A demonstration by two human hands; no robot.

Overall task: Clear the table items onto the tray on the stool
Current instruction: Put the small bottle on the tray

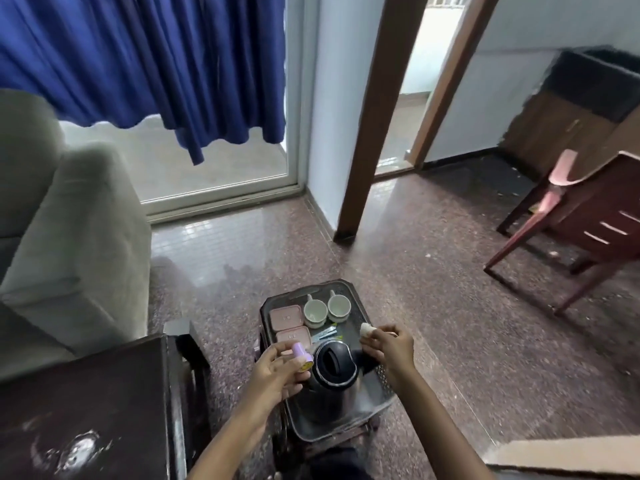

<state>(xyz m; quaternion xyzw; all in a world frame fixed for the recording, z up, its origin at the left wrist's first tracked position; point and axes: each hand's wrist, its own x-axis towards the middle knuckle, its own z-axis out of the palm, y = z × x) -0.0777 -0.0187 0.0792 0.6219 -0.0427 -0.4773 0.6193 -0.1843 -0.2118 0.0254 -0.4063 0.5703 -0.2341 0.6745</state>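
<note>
A dark tray [356, 306] sits on a low stool in the middle of the floor. On it stand a black kettle [334, 370], two white cups [316, 311] [338, 305], two pink lidded boxes [286, 317] [292, 336] and some sachets [327, 332]. My left hand [277, 372] holds a small purple bottle [302, 356] over the tray's left side, beside the kettle. My right hand [389, 348] pinches a small white bottle [367, 330] over the tray's right edge.
A dark wooden table [86, 403] stands at the lower left, next to the stool. A grey sofa [69, 220] fills the left side. A red-brown chair [581, 216] is at the right. Speckled floor surrounds the stool.
</note>
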